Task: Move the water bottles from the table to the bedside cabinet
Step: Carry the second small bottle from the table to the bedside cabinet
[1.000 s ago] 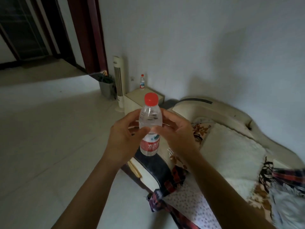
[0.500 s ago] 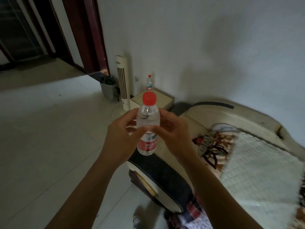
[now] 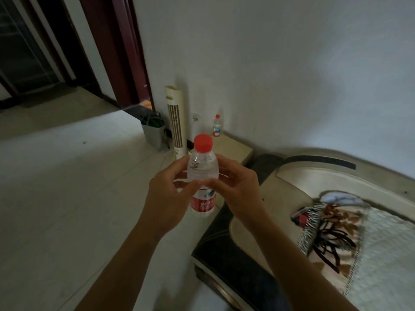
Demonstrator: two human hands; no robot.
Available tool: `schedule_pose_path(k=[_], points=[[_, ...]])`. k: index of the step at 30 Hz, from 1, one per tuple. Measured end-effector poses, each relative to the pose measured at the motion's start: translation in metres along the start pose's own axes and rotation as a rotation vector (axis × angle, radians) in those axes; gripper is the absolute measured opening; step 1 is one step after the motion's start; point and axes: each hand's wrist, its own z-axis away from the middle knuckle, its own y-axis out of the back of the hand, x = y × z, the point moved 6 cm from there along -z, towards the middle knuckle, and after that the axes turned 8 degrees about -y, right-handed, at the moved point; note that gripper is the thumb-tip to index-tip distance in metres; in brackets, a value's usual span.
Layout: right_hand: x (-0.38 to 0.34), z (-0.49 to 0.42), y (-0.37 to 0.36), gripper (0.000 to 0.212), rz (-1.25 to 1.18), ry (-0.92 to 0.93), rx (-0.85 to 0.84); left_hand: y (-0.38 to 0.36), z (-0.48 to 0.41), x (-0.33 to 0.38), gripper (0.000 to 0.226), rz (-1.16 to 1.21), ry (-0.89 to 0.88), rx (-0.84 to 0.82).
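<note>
While we hold the water bottle (image 3: 203,176) upright in the air, short of the bedside cabinet (image 3: 233,149), open floor (image 3: 67,187) spreads left of the cabinet and runs up to its front edge. Our left hand (image 3: 167,194) and right hand (image 3: 238,191) both grasp the bottle's clear middle, fingers (image 3: 177,163) curled round it from either side and thumbs meeting above the red label. It has a red cap and water nearly to the shoulder. A second bottle (image 3: 216,126) stands upright on the cabinet's back corner, against the wall (image 3: 269,63). Just left of the cabinet stands a tower fan (image 3: 176,122), then a grey bin (image 3: 155,133) lined with a dark bag. Right of the cabinet lies the bed (image 3: 292,182), with a patterned blanket (image 3: 325,232) on it.
</note>
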Motion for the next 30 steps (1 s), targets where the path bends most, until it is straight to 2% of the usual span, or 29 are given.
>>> schedule_pose_path(k=[15, 19, 25, 30], points=[[-0.002, -0.140, -0.098, 0.052, 0.030, -0.005, 0.209, 0.100, -0.148, -0.093, 0.039, 0.103, -0.107, -0.181], [0.004, -0.168, -0.107, 0.052, 0.052, -0.026, 0.252, 0.104, -0.179, -0.115, 0.036, 0.126, -0.109, -0.228], [0.031, -0.228, -0.098, 0.052, 0.038, -0.057, 0.314, 0.088, -0.245, -0.152, 0.045, 0.124, -0.098, -0.306], [0.056, -0.295, -0.084, 0.049, 0.031, -0.071, 0.352, 0.068, -0.311, -0.179, 0.040, 0.083, -0.088, -0.346]])
